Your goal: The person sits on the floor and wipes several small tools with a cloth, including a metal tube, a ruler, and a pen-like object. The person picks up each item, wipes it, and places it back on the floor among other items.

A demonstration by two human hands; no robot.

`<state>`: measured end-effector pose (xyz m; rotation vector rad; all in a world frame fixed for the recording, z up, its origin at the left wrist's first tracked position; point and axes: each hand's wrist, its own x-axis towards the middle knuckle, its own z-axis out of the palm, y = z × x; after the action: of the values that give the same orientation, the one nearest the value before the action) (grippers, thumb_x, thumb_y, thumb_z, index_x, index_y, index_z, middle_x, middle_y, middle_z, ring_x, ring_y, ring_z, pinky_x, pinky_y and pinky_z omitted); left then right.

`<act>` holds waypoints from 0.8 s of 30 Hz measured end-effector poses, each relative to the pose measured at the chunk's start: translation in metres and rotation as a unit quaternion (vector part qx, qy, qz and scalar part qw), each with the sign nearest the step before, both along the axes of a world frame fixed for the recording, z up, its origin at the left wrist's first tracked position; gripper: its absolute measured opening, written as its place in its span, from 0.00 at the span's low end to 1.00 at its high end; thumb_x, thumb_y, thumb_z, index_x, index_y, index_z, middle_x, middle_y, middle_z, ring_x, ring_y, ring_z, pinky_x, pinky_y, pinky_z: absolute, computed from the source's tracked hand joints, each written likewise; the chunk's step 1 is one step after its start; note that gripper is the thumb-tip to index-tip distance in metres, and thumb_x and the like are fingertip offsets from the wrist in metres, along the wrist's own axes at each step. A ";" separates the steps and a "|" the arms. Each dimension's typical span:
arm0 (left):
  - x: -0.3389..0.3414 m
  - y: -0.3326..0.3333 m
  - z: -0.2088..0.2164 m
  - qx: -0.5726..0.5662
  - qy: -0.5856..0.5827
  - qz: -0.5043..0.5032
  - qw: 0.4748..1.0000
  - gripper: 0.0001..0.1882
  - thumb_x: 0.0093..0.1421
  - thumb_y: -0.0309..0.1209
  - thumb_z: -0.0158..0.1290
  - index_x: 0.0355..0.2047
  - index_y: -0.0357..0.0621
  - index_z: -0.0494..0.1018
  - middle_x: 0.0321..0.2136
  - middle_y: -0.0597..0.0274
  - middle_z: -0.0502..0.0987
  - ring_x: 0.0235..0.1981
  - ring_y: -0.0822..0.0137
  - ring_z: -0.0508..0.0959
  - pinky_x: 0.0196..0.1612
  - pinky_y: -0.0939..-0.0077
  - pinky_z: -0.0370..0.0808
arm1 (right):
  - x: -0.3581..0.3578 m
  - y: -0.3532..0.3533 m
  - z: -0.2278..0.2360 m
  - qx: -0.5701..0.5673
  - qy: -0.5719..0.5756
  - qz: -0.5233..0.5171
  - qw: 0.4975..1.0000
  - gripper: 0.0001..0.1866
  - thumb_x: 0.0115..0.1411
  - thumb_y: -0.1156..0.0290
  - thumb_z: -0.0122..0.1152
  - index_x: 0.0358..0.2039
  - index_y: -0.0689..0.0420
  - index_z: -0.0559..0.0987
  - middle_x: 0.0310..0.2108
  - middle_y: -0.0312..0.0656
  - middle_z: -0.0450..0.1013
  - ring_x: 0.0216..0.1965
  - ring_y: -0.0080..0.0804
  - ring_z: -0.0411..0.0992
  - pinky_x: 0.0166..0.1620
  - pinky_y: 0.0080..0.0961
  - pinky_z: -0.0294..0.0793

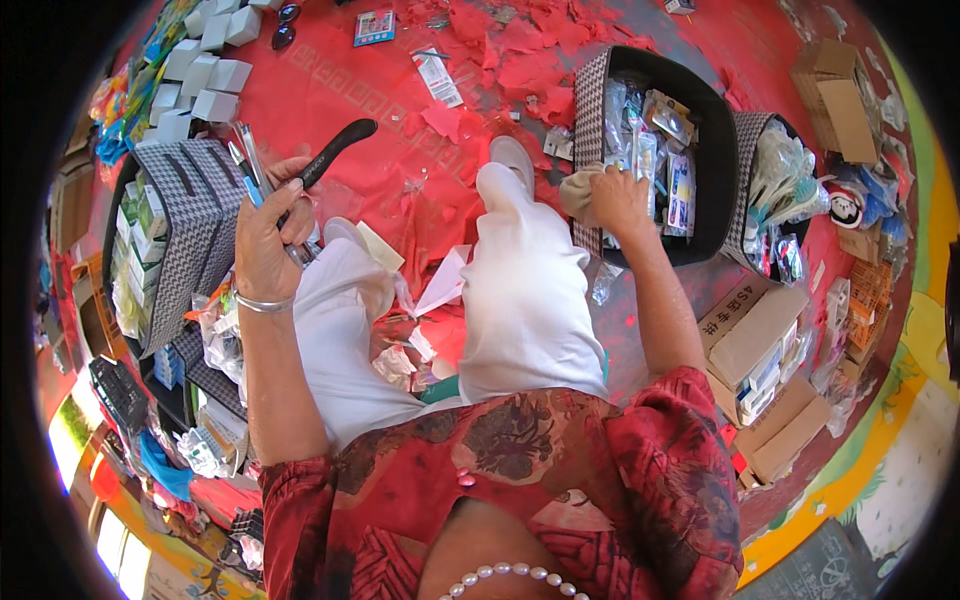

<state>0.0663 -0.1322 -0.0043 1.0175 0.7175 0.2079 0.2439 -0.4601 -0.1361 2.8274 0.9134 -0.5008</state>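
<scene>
My left hand (pixel 268 232) is closed round a bundle of slim metal and blue tools (pixel 250 165). A black curved handle (pixel 340 150) sticks out of the same grip toward the right; what it belongs to is hidden. At the near left wall of an open houndstooth storage box (pixel 592 90), my right hand (pixel 622 200) is closed on a crumpled beige cloth-like piece (pixel 577 197). Its fingertips are partly hidden. Inside that box lie packaged items (pixel 682 190) and clear plastic bags.
Houndstooth boxes (pixel 205 200) with packets stand at the left, below several small white boxes (pixel 222 75). A second filled houndstooth box (pixel 745 190) is at the right, near open cardboard boxes (pixel 745 335). Torn red sheeting (pixel 380 180) and paper scraps cover the floor.
</scene>
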 end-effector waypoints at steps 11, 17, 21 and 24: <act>-0.014 0.016 -0.006 -0.072 0.062 0.068 0.993 0.15 0.51 0.24 0.47 0.40 0.33 0.64 0.27 0.58 0.69 0.10 0.84 0.55 0.15 0.92 0.53 | 0.061 0.135 -0.212 0.082 0.137 0.012 0.987 0.20 0.51 0.61 0.49 0.42 0.58 0.71 0.49 0.54 0.62 0.46 0.48 0.67 0.46 0.42 0.67; -0.008 0.020 -0.014 -0.091 0.104 0.098 0.986 0.14 0.51 0.24 0.47 0.39 0.33 0.65 0.25 0.57 0.68 0.09 0.84 0.55 0.14 0.92 0.53 | 0.016 0.133 -0.222 0.060 0.131 0.131 0.981 0.19 0.52 0.59 0.48 0.42 0.54 0.72 0.45 0.52 0.67 0.45 0.47 0.68 0.50 0.43 0.64; -0.008 0.018 -0.019 -0.105 0.112 0.096 0.983 0.14 0.51 0.23 0.48 0.39 0.33 0.65 0.24 0.56 0.68 0.09 0.84 0.55 0.14 0.92 0.54 | 0.071 0.141 -0.212 0.186 0.187 -0.177 0.948 0.13 0.51 0.64 0.50 0.37 0.52 0.75 0.33 0.49 0.74 0.39 0.45 0.72 0.43 0.41 0.70; -0.009 0.017 -0.023 -0.105 0.118 0.089 0.983 0.15 0.51 0.23 0.48 0.40 0.33 0.65 0.23 0.56 0.69 0.08 0.84 0.55 0.14 0.91 0.55 | 0.100 0.135 -0.221 0.179 0.096 -0.245 0.948 0.10 0.50 0.67 0.51 0.33 0.54 0.76 0.38 0.52 0.71 0.37 0.48 0.72 0.36 0.40 0.73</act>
<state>0.0575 -0.1153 -0.0270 0.7833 1.0252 0.1632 0.3435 -0.3254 -0.3576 3.4016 0.3312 -0.7403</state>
